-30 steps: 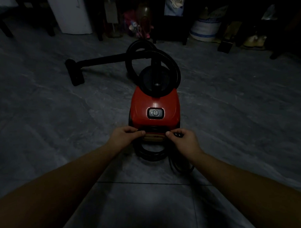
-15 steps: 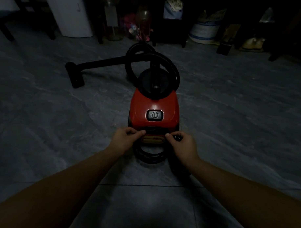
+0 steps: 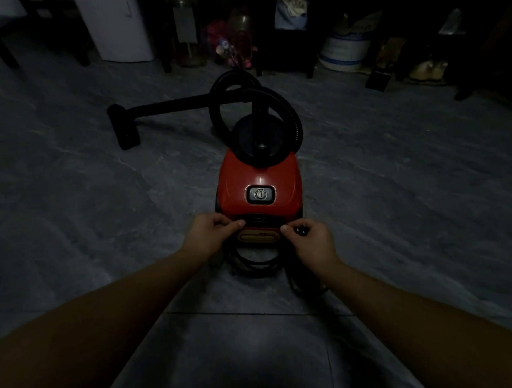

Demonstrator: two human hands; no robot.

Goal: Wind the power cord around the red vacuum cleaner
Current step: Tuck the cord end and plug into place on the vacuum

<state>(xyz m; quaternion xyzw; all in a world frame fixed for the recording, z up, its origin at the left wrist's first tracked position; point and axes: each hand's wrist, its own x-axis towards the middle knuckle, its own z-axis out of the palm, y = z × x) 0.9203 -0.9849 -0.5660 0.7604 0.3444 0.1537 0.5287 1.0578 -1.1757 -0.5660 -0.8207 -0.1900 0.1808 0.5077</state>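
While the room is pretty dim, you can make out the red vacuum cleaner (image 3: 258,183) sitting on the grey tiled floor (image 3: 76,229) dead centre, its rear end facing the camera. Both bare hands are right at that rear end. At about 9 o'clock from the back panel, the left hand (image 3: 211,234) has its fingers (image 3: 235,223) pinched together on the power cord (image 3: 256,265) where it meets the dark slot under the red shell. At 3 o'clock of the panel, the right hand (image 3: 310,238) has its fingers curled closed around the black plug (image 3: 302,230), which pokes out between thumb and forefinger.

Below the hands, at 6 o'clock from the vacuum, the cord hangs in a loose loop resting on the floor, and another bit of it trails off under the right wrist. So most of it is lying slack behind the machine, not snug around the body.

On top of the vacuum there's a grey power button (image 3: 260,194), and at 12 o'clock the black hose (image 3: 290,117) curls up in a big loop over the front. Its wand runs off toward 10 o'clock and ends in the floor nozzle (image 3: 124,124). Along the far wall it's just shadowy clutter, with a white cabinet (image 3: 118,27) at 11 o'clock and a white-and-blue bucket (image 3: 344,53) at 1 o'clock.
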